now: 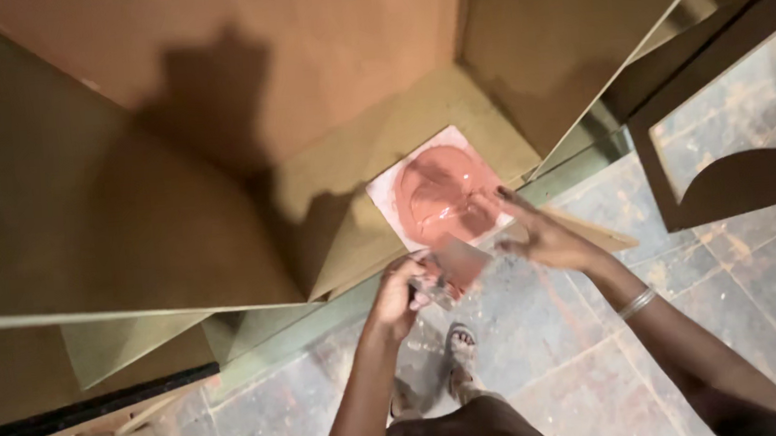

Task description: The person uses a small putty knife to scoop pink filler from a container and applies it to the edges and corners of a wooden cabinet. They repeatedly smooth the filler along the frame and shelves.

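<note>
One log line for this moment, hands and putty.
left hand: holds scraper | right hand: open beside it | pink putty: on tile

Olive cabinet shelf, white tile of pink putty on it

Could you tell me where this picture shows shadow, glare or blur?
Head view: a dark shadow of the person falls across the cabinet panels; the wet pink filler glints with small highlights; the right hand is motion-blurred, and the scraper in the left hand is soft.
</note>
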